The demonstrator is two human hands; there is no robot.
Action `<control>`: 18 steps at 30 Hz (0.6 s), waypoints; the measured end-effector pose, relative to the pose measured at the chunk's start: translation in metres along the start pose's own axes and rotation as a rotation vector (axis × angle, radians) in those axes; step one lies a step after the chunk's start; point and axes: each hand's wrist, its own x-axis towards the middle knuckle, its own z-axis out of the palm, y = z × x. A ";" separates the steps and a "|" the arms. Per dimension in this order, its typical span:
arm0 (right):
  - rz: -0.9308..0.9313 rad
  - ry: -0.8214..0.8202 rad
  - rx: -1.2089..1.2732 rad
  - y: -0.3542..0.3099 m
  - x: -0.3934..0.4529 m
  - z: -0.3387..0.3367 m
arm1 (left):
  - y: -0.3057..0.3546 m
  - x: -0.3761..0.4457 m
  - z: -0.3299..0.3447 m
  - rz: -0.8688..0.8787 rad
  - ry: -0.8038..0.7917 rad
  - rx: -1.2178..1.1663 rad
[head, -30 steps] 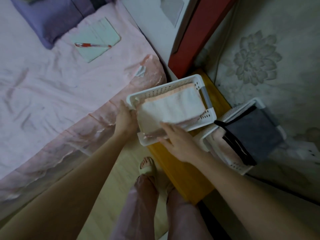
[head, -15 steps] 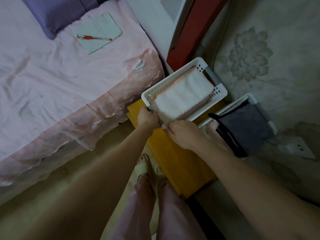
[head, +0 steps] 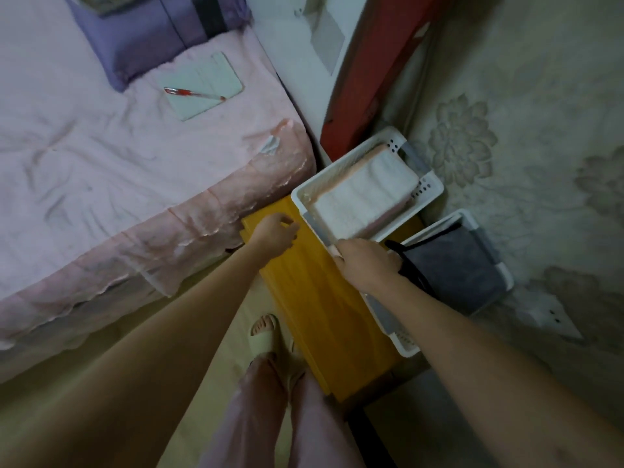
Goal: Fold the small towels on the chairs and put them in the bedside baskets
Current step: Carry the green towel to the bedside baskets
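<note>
White basket (head: 435, 192) with the folded towel (head: 366, 194) runs diagonally up-right from my right hand (head: 366, 263), which grips its near corner; left hand (head: 275, 233) hangs loose, empty.

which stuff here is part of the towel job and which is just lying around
Part of the job:
white plastic basket
folded white and pink towel
second white basket
grey towel

Lying about:
pale green notebook
red pen
purple pillow

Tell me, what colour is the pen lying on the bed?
The pen is red with a clear end, lying on a pale green notebook. The head view shows it.
</note>
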 end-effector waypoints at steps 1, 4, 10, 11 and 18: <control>0.004 -0.021 0.023 -0.009 0.000 -0.009 | -0.003 -0.013 -0.017 0.021 0.006 0.086; -0.046 -0.009 0.046 -0.054 0.004 -0.042 | -0.019 -0.062 -0.080 0.061 0.105 0.306; -0.376 0.012 -0.089 -0.230 0.012 -0.111 | -0.095 -0.193 -0.217 -0.105 0.351 0.425; -0.434 0.016 -0.119 -0.268 0.010 -0.118 | -0.113 -0.216 -0.238 -0.138 0.394 0.418; -0.812 -0.002 -0.298 -0.552 -0.031 -0.103 | -0.274 -0.396 -0.356 -0.340 0.680 0.429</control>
